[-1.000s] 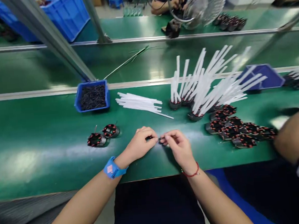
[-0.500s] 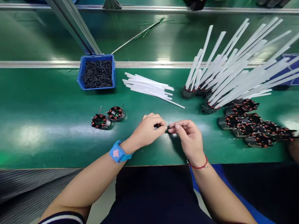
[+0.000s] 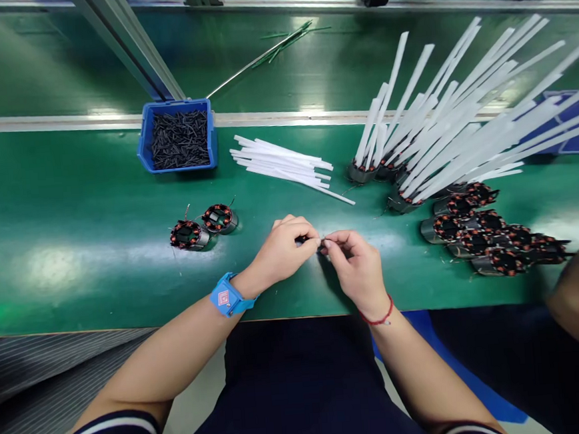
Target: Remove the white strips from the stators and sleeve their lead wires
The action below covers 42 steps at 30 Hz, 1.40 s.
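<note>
We've got both hands low over the green table [image 3: 69,214], near its front edge. Left hand [image 3: 282,251] and right hand [image 3: 356,268] meet fingertip to fingertip, pinching 1 small dark piece [image 3: 316,241] between them. Open table lies left; 2 coils [image 3: 203,227] sit near, white strips [image 3: 285,167] behind. No writing legible on the blue wristband [image 3: 227,297].

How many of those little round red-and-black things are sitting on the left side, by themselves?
2. One wound coil lies on the green table, left of the left hand. The other coil touches it, just behind and to its right. More lie piled at right.
</note>
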Each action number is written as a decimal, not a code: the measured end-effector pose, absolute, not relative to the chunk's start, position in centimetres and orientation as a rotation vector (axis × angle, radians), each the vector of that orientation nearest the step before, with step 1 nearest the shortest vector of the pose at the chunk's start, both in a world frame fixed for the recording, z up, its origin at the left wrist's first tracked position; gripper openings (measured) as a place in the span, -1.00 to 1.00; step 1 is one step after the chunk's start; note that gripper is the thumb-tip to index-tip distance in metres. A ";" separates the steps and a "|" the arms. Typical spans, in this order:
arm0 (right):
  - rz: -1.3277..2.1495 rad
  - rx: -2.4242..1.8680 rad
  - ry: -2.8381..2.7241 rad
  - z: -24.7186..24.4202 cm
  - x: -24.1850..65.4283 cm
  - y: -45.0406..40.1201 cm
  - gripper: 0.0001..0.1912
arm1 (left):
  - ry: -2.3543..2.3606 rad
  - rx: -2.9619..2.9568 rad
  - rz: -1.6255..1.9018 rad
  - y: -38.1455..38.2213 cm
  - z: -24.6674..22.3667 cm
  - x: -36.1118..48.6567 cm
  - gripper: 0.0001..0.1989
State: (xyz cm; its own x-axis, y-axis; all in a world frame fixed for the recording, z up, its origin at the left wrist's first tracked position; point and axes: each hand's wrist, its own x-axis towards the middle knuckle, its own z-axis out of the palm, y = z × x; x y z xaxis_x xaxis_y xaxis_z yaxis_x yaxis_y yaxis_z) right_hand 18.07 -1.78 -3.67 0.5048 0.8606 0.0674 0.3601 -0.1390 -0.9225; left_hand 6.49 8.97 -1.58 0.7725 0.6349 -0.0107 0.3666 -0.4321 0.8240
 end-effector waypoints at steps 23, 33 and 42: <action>0.715 -1.700 -1.130 -2.8 18.3 -1.3 -0.87 | 0.594 2.402 0.238 9.2 -0.5 3.0 -0.63; 0.207 -1.572 -1.730 -3.1 19.2 -3.1 -0.62 | 0.607 2.169 0.225 9.3 0.1 3.1 -0.64; 0.440 -1.693 -1.444 -1.0 22.4 0.1 -0.75 | 0.548 2.369 0.260 8.8 -0.5 3.8 -0.45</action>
State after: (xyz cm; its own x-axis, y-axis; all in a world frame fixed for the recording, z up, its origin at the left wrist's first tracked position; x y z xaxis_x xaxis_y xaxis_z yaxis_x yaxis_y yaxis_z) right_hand 22.43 0.10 -0.95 0.2726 0.9291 0.2499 0.6317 0.0231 -0.7749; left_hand 3.76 8.82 -0.52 0.8913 0.4518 0.0382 0.3157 -0.6788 0.6630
